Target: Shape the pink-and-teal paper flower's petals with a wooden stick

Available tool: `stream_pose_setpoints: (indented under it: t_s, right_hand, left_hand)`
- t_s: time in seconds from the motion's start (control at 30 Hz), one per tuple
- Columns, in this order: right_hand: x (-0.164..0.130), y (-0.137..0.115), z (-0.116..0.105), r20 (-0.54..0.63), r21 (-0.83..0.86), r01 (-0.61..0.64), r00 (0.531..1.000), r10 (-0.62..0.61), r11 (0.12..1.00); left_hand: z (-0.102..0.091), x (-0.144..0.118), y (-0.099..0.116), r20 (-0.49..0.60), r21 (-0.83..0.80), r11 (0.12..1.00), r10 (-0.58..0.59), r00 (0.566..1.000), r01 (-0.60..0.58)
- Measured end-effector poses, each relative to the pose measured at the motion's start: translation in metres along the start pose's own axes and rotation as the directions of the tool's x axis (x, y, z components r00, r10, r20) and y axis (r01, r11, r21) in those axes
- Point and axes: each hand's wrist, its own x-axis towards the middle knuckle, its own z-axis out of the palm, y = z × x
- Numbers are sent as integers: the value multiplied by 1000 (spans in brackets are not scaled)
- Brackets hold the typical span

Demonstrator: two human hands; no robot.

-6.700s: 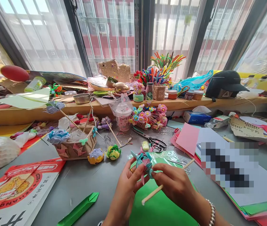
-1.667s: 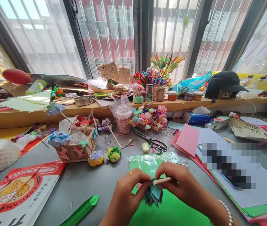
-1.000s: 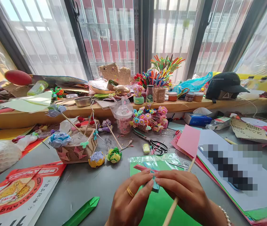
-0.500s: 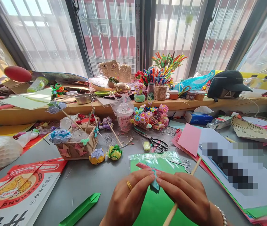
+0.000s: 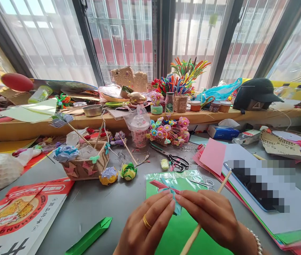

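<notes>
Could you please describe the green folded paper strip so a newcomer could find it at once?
On the grey table, look left of the left hand. The green folded paper strip lies alone beside the red-and-white printed bag, long, narrow and pointed.

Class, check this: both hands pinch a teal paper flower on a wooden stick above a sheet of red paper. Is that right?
Not quite. The head view shows both hands pinching the teal paper flower on its wooden stick, but the sheet beneath is green, not red.
</notes>
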Motion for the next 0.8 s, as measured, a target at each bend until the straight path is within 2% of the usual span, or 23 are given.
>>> stream_pose_setpoints:
  t_s: [0.07,0.17,0.53,0.8]
  right_hand:
    - [-1,0,1,2,-9,14,1000,-14,1000]
    - [-2,0,3,18,-6,18,1000,-17,1000]
    - [-2,0,7,33,3,-29,999,28,1000]
    - [-6,-2,8,1,-12,-29,1000,29,1000]
  left_hand:
    - [3,0,-2,-3,-59,996,-59,998,59]
    - [5,3,-5,-24,-102,992,-79,997,76]
    - [-2,8,0,-27,85,996,-31,999,33]
    - [0,4,3,-26,87,996,0,1000,2]
